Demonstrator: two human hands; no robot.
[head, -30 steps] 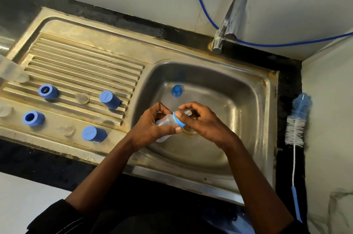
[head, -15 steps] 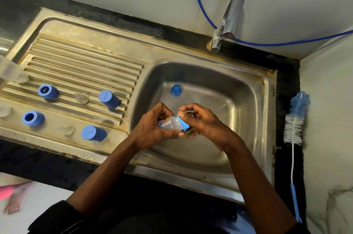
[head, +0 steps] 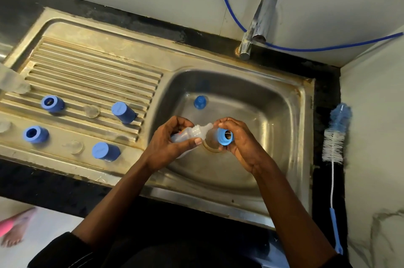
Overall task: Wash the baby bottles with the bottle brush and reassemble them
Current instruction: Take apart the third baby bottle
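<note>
Over the steel sink (head: 301, 114), the left hand (head: 168, 145) grips a clear bottle (head: 192, 133), while the right hand (head: 242, 143) pinches a blue ring (head: 225, 136) just beside its neck; the brush (head: 335, 134) lies far right.

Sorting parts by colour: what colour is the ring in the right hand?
Blue: the round plastic screw ring, clearest in head view.

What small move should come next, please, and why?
Probably set the blue plastic screw ring down, freeing the right hand holding it: it is off the clear plastic baby bottle in the left hand, and the blue-and-white bristled bottle brush lies untouched beside the steel sink.
</note>
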